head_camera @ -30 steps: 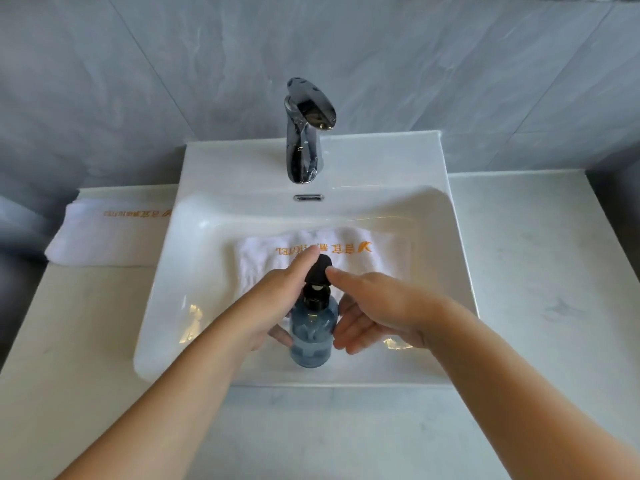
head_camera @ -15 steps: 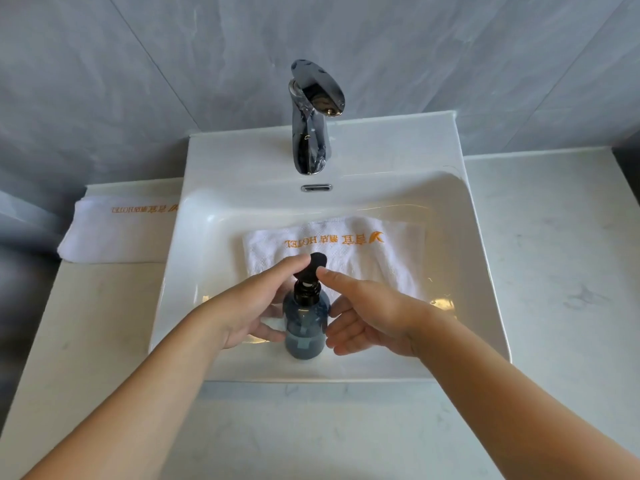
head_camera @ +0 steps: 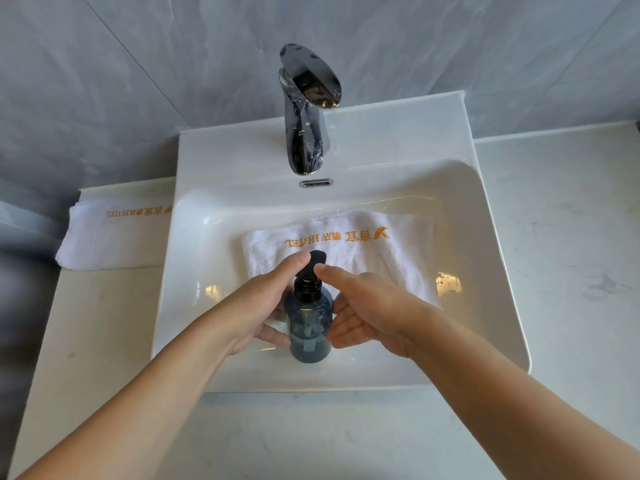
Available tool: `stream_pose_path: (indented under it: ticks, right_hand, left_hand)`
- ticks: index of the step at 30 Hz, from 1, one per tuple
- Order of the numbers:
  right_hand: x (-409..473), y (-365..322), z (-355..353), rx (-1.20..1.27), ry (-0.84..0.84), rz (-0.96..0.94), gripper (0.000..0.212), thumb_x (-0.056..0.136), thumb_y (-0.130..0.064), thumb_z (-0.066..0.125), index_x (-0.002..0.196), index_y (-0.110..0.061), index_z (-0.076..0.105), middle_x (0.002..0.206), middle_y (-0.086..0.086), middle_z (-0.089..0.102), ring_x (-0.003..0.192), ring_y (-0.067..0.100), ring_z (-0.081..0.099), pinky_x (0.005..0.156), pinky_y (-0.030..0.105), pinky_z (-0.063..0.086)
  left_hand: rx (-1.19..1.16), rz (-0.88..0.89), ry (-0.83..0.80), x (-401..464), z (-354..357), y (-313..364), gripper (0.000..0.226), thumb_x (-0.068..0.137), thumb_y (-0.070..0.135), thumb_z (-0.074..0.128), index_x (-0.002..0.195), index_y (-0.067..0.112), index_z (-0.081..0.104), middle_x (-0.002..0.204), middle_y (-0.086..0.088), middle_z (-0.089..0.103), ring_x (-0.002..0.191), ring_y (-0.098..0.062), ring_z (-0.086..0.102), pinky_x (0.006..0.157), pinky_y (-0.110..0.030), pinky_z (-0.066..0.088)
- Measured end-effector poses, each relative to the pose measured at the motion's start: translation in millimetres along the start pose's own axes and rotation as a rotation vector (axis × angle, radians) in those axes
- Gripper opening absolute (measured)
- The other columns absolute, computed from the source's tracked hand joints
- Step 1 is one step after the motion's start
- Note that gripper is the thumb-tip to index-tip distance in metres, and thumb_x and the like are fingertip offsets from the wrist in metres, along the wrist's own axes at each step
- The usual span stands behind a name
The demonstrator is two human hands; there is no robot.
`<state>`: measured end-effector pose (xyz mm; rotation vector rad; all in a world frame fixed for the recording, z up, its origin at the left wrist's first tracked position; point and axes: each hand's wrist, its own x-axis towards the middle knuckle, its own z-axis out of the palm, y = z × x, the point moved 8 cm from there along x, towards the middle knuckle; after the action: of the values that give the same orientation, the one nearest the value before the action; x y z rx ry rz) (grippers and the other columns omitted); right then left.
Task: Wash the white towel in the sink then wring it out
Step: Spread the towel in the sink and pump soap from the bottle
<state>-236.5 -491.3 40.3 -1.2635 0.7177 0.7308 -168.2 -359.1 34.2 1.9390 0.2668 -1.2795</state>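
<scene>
While a folded white towel with orange lettering (head_camera: pixel 341 251) lay flat in the white rectangular ceramic sink (head_camera: pixel 194 271), both hands met over it at a translucent blue pump bottle with a black nozzle (head_camera: pixel 309 323). The left hand (head_camera: pixel 256 306) wrapped its fingers round the bottle, forefinger tip against the pump head. The right hand (head_camera: pixel 372 306) cupped the bottle's other side, fingers straight and relaxed. A chrome tap (head_camera: pixel 304 112) stood behind. A second folded white towel (head_camera: pixel 114 237) rested on the pale marble worktop (head_camera: pixel 561 254), left of the sink.
</scene>
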Motion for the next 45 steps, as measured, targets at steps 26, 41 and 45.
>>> stream_pose_path:
  ticks: [26, 41, 45]
  right_hand:
    - [-62, -10, -38, -0.015, 0.191, -0.199, 0.021, 0.091, -0.002, 0.048, 0.096, -0.002, 0.068, 0.086, 0.009, 0.064, 0.084, 0.019, 0.061, 0.096, 0.044, 0.05]
    - [-32, -128, -181, 0.089, 0.557, -0.522, 0.049, 0.086, 0.005, 0.045, 0.117, -0.028, 0.064, 0.084, -0.002, 0.067, 0.084, 0.015, 0.06, 0.1, 0.038, 0.05]
    - [-4, -140, -197, 0.081, 0.592, -0.514, 0.054, 0.088, 0.003, 0.046, 0.136, -0.021, 0.056, 0.103, -0.003, 0.069, 0.11, 0.017, 0.062, 0.104, 0.037, 0.048]
  left_hand:
    - [0.013, 0.272, 0.167, -45, 42, 54, 0.101, 0.056, 0.099, 0.007, 0.093, 0.032, 0.075, 0.098, 0.004, 0.076, 0.099, -0.014, 0.068, 0.09, -0.041, 0.055]
    - [-0.137, 0.532, 0.175, 14, 93, 259, 0.101, 0.047, 0.096, 0.02, 0.091, 0.021, 0.07, 0.097, -0.009, 0.075, 0.094, -0.03, 0.071, 0.094, -0.049, 0.053]
    - [-0.212, 0.529, 0.25, 38, 92, 276, 0.095, 0.063, 0.093, 0.013, 0.098, 0.022, 0.067, 0.102, -0.006, 0.073, 0.096, -0.027, 0.068, 0.096, -0.048, 0.051]
